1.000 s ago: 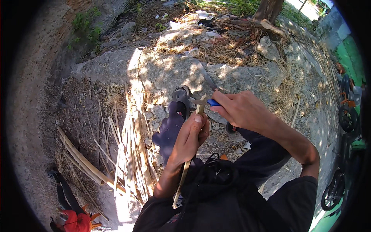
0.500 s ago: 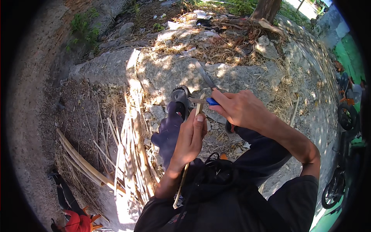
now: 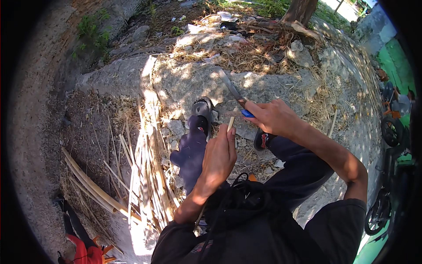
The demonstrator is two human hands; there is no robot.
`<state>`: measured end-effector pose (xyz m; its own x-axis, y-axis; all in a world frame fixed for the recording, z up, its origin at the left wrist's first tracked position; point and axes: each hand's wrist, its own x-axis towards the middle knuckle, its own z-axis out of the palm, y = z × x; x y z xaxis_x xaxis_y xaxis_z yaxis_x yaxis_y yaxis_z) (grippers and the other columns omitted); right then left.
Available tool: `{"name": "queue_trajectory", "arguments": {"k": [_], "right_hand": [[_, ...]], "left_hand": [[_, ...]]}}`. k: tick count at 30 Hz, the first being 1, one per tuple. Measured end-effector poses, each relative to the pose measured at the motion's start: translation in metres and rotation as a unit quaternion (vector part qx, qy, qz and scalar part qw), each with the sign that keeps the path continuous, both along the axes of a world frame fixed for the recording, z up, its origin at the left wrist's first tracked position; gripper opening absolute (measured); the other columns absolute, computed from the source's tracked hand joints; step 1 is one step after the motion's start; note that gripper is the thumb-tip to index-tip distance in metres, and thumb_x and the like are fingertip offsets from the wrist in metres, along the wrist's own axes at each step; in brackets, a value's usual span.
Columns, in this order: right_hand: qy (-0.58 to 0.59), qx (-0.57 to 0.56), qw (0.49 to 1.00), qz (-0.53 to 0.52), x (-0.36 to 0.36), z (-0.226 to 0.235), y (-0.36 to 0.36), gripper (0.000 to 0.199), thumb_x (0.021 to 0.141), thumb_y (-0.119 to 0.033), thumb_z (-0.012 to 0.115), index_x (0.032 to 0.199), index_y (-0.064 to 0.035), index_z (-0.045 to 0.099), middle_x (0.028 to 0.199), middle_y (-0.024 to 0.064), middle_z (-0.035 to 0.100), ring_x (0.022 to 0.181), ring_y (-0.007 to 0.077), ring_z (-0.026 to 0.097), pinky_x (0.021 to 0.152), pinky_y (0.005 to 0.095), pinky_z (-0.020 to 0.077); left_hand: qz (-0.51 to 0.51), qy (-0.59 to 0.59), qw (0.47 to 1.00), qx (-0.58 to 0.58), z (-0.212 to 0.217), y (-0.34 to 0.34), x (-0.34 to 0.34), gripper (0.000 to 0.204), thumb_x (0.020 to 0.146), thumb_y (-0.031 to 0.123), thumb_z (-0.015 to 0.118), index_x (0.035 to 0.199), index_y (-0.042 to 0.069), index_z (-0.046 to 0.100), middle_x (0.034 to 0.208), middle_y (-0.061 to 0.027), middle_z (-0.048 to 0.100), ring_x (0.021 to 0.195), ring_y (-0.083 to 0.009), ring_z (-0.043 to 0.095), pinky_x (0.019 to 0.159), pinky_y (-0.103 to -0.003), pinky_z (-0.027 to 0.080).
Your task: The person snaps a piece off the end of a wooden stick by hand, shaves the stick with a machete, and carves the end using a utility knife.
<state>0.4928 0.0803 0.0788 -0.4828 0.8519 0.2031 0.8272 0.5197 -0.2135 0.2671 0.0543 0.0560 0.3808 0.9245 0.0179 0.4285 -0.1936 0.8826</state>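
My left hand is closed round a thin, pale bamboo-like strip, whose end sticks up past the thumb. My right hand grips a knife with a slightly curved metal blade slanting away to the upper left. A blue piece shows at the fingers of that hand; I cannot tell whether it belongs to the knife. The strip's end is just left of this blue piece, with a small gap between them. The strip's lower part is mostly hidden by my hand and arm.
Left of my leg lies a heap of pale split strips. Thicker curved poles lie farther left. A low stone ledge crosses ahead, below a tree trunk. A person in red is at lower left; motorbikes stand at right.
My left hand has moved slightly right and nearer to me, with less of the strip showing above it. My right hand and the knife have shifted a little to the right.
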Motion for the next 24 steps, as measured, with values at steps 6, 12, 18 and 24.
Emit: {"name": "queue_trajectory", "arguments": {"k": [6,12,18,24], "right_hand": [[-0.035,-0.007,0.999,-0.010,0.006,-0.004,-0.004,0.030,0.104,-0.036,0.063,0.109,-0.0093,0.051,0.071,0.0115,0.069,0.064,0.0345,0.072,0.053,0.0467,0.0535],[-0.192,-0.051,0.960,-0.197,0.116,-0.061,0.012,0.026,0.108,-0.031,0.055,0.112,-0.0050,0.056,0.075,0.0200,0.070,0.068,0.0400,0.072,0.056,0.0515,0.0536],[-0.044,-0.078,0.966,-0.241,0.120,-0.039,-0.007,0.035,0.111,-0.035,0.048,0.113,-0.0023,0.060,0.082,0.0261,0.067,0.078,0.0459,0.067,0.070,0.0562,0.0483],[0.252,-0.153,0.947,-0.130,0.037,0.039,0.017,0.049,0.114,-0.042,0.040,0.104,0.0016,0.059,0.071,0.0071,0.048,0.061,0.0169,0.044,0.062,0.0338,0.0405]], "left_hand": [[-0.001,0.015,0.999,0.041,-0.009,0.001,0.003,0.021,0.112,0.018,0.047,0.105,-0.001,0.050,0.068,-0.0293,0.059,0.069,-0.0542,0.059,0.058,-0.061,0.040],[0.009,-0.008,0.998,0.056,0.016,-0.006,-0.013,0.023,0.113,0.020,0.045,0.104,-0.001,0.050,0.065,-0.0274,0.057,0.065,-0.0529,0.058,0.058,-0.060,0.038],[0.045,-0.113,0.992,-0.017,0.014,0.012,-0.041,0.036,0.114,0.030,0.043,0.105,-0.004,0.054,0.063,-0.0257,0.051,0.062,-0.0486,0.055,0.059,-0.054,0.037],[-0.016,-0.253,0.960,-0.121,0.014,0.005,-0.030,0.034,0.116,0.033,0.041,0.095,0.008,0.050,0.070,0.0040,0.041,0.061,-0.0049,0.043,0.055,-0.025,0.035]]}}
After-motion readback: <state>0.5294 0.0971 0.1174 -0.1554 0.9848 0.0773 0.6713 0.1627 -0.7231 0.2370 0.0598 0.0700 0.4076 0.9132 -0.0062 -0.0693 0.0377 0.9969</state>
